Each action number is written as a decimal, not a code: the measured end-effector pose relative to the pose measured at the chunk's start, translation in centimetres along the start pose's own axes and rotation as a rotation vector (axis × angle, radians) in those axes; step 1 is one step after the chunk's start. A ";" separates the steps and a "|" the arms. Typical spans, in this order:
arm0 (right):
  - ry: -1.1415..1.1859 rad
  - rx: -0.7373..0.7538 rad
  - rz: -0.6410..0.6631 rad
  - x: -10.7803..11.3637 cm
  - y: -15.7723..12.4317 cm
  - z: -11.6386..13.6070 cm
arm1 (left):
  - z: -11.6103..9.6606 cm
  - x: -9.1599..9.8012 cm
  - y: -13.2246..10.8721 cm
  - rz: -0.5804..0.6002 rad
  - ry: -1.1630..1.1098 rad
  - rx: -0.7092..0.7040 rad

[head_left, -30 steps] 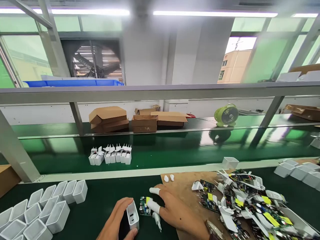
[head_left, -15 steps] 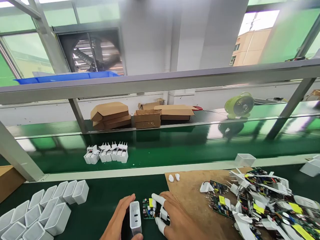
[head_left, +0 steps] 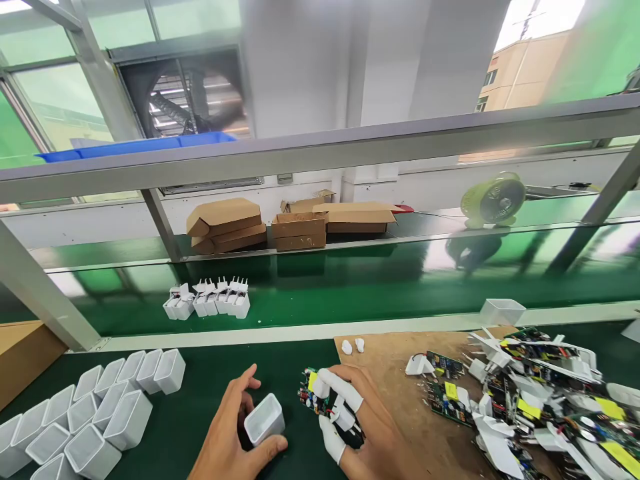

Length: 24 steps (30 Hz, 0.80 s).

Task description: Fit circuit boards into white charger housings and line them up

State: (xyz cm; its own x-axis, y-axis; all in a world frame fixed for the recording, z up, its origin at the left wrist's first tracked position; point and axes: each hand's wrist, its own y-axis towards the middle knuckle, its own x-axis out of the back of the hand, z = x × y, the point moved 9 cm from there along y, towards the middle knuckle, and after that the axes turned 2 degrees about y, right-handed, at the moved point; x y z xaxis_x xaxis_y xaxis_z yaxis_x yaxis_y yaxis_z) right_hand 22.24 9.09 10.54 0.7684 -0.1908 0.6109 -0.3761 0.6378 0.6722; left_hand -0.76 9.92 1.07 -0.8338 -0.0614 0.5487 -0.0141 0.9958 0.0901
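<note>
Right grip [head_left: 361,415] pinching circuit board [head_left: 311,395], long axis slanting forward-left.

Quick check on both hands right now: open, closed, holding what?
Left hand: closed around a white case, thumb on one side.
Right hand: closed, holding a circuit board.

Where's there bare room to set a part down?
Bare: dark bench between the white cases and left hand; green strip right of the plugs; a patch of brown sheet between right hand and board pile. Crowded: where that pile and the cases sit.
</note>
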 end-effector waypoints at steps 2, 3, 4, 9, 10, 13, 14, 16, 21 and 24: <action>0.019 -0.025 -0.011 0.1 -0.3 -0.3 | -0.4 0.0 -0.1 0.113 0.015 -0.005; 0.043 -0.037 -0.014 0.2 -0.5 -0.4 | -0.5 -0.3 -0.2 0.189 0.018 -0.008; 0.072 -0.051 -0.012 0.2 -0.6 -0.4 | -0.5 -0.7 -0.4 0.264 0.019 -0.009; 0.194 -0.061 0.092 -0.9 -0.9 0.3 | 0.2 -2.5 -0.9 0.352 -0.001 -0.037; 0.197 -0.012 0.098 -1.1 -0.9 0.6 | 0.0 -2.6 -0.9 0.320 0.002 -0.082; 0.172 0.111 0.118 -2.3 -1.4 1.2 | -1.7 -2.8 -1.0 0.243 0.040 -0.288; 0.161 0.117 0.141 -2.8 -1.6 0.9 | -2.2 -2.7 -1.1 0.220 0.053 -0.351; 0.143 0.104 0.202 -3.9 -2.2 0.2 | -3.0 -2.4 -1.2 0.165 0.075 -0.430; 0.103 0.089 0.284 -5.2 -3.3 -0.7 | -3.5 -1.8 -1.4 0.088 0.141 -0.504; 0.083 0.062 0.339 -5.7 -3.5 -0.7 | -3.5 -1.7 -1.4 0.074 0.174 -0.511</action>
State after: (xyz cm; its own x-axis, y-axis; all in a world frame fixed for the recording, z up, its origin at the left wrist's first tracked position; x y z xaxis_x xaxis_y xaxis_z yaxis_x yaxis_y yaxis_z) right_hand 19.57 8.53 4.45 0.6327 0.0867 0.7695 -0.6458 0.6074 0.4626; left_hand 2.62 8.36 2.88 -0.7179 -0.0462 0.6946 0.3474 0.8409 0.4150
